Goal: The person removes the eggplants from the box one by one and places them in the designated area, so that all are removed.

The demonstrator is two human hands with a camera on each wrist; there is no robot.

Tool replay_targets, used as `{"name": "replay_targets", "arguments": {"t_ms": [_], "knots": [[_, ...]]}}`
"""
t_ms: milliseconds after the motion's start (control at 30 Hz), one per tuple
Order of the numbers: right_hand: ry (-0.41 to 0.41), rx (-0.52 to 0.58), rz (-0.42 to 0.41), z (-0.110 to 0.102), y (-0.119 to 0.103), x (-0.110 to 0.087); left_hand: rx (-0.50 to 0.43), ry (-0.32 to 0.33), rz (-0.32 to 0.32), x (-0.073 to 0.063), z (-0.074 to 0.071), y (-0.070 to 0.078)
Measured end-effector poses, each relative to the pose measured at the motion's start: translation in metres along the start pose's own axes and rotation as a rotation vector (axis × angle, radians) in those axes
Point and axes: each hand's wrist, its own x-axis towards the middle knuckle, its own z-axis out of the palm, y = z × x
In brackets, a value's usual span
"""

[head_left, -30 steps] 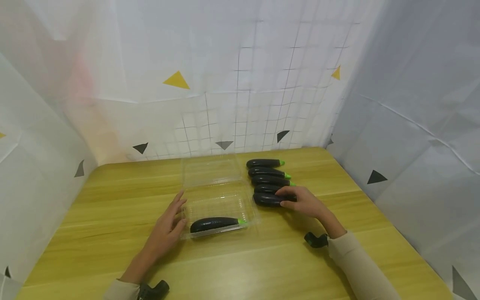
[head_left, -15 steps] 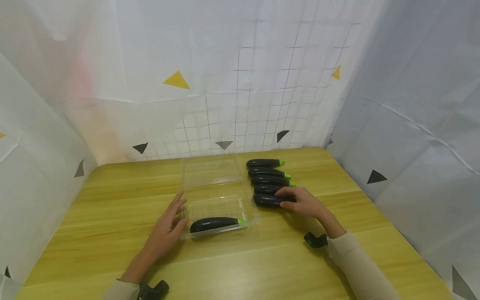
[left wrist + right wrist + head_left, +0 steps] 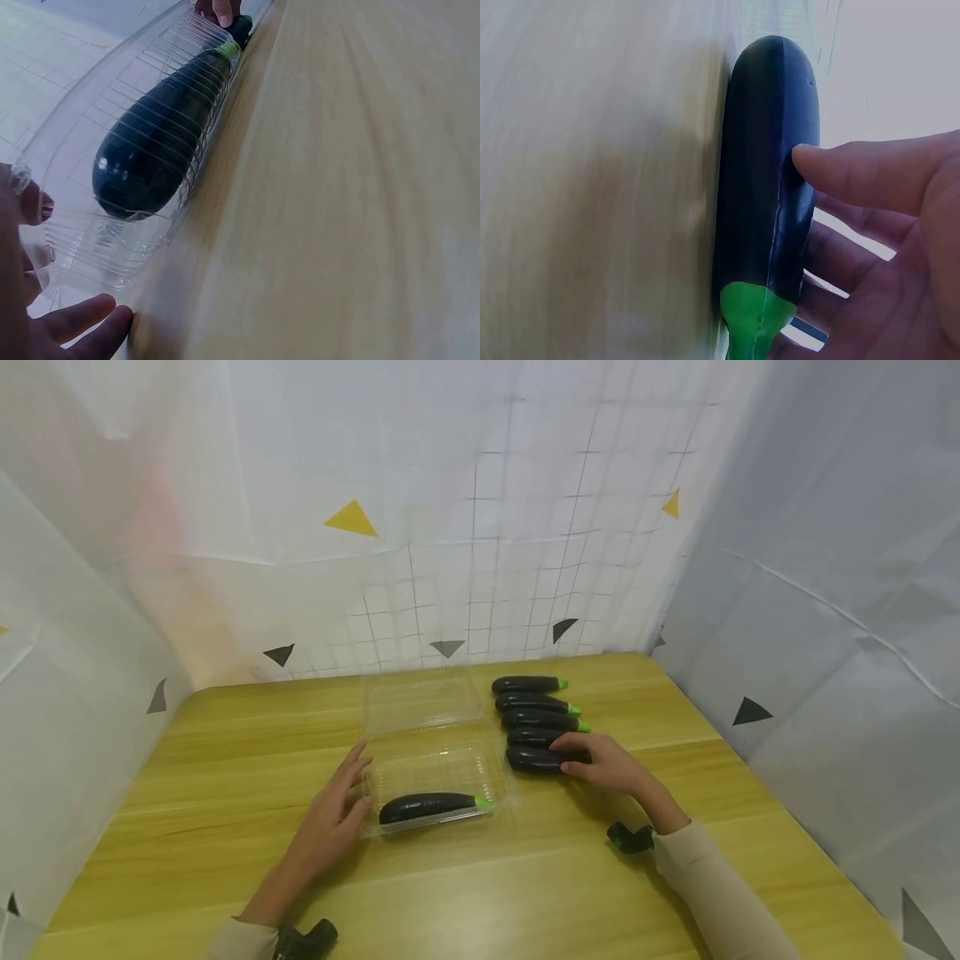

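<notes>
A clear plastic clamshell container (image 3: 427, 768) lies with its lid (image 3: 422, 702) folded back toward the wall. One dark eggplant with a green stem end (image 3: 427, 807) lies along its near side. My left hand (image 3: 324, 835) rests against the container's left edge, fingers extended and touching the plastic, as the left wrist view also shows near the container wall (image 3: 112, 255). On the right, my right hand (image 3: 611, 766) pinches the nearest eggplant (image 3: 531, 761) of a row, thumb on its near side. In the right wrist view this eggplant (image 3: 757, 180) appears to lie on the table.
Several more eggplants, such as the farthest one (image 3: 525, 686), lie stacked in a column behind the held one, right of the container. The wooden table (image 3: 480, 893) ends at white sheeted walls (image 3: 420, 568) at the back and sides.
</notes>
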Motion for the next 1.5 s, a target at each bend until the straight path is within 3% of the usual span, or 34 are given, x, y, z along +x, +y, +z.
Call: {"name": "replay_targets", "arguments": {"t_ms": [333,633,967,1133,1300,1500], "knots": [[0.021,-0.073,-0.007,0.001,-0.003,0.001,-0.015,-0.010,-0.012,-0.001,-0.001,-0.001],[0.073,-0.065,-0.100,-0.002,-0.014,0.008,0.003,-0.006,0.017,0.001,-0.001,-0.002],[0.148,-0.086,-0.187,-0.006,-0.055,0.025,-0.002,0.006,0.019,-0.001,-0.001,-0.004],[0.192,-0.082,-0.272,0.001,-0.077,0.039,-0.003,0.003,0.021,-0.001,-0.001,-0.003],[0.185,-0.027,-0.363,0.011,-0.094,0.052,0.005,0.001,0.027,0.000,-0.001,-0.002],[0.152,-0.034,-0.394,0.024,-0.109,0.061,-0.012,0.003,0.023,0.000,0.000,-0.002]]}}
